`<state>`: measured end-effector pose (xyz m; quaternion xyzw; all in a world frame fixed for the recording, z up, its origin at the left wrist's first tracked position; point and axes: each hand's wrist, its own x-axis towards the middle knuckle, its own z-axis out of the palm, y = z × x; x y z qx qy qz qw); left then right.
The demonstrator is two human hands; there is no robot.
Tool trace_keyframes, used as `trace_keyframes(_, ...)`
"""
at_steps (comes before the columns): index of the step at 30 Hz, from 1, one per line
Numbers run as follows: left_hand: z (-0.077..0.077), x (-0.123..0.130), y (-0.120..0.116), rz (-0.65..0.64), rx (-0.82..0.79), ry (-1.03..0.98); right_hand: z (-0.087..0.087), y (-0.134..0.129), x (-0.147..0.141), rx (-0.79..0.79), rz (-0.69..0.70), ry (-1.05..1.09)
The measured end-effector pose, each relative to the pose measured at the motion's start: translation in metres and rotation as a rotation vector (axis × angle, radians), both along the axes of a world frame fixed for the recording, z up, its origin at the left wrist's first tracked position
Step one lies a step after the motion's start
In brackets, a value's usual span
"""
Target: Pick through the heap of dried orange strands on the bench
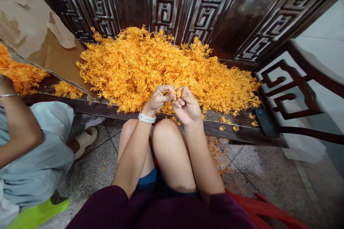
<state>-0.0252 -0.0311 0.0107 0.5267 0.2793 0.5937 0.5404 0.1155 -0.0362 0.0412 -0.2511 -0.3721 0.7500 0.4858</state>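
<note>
Both my hands meet above my knees, in front of a big heap of small orange plastic-looking pieces (129, 68) with thin branching prongs. My left hand (160, 97), with a pale watch strap at the wrist, is closed in a pinch. Close beside it, my right hand (188, 104) also pinches with curled fingers. Between the fingertips is a small orange pronged piece (177, 94), touched by both hands. Its exact form is partly hidden by the fingers. Several loose orange pieces lie at the heap's right front edge.
The heap rests on a dark wooden bench (242, 123) against a carved panel (182, 3). A torn cardboard sheet (40, 39) divides it from another orange pile (24, 75). A co-worker (34, 143) sits at left. A dark phone-like object (266, 122) lies by the carved armrest (292, 89).
</note>
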Motion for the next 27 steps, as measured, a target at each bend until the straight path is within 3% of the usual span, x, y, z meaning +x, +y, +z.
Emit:
trace_keyframes(6, -0.002, -0.001, -0.002, 0.020, -0.093, 0.024, -0.001, 0.000, 0.002, 0.005, 0.052, -0.016)
trace_keyframes(14, -0.005, 0.004, -0.001, -0.007, -0.095, -0.057, -0.007, 0.005, 0.000, -0.021, -0.021, 0.045)
trace_keyframes(22, -0.010, 0.015, 0.000, 0.086, -0.168, -0.152, -0.020, 0.006, -0.004, 0.056, -0.133, 0.043)
trace_keyframes(27, -0.011, 0.018, -0.001, 0.082, -0.182, -0.231, -0.016, 0.004, -0.005, -0.022, -0.127, 0.115)
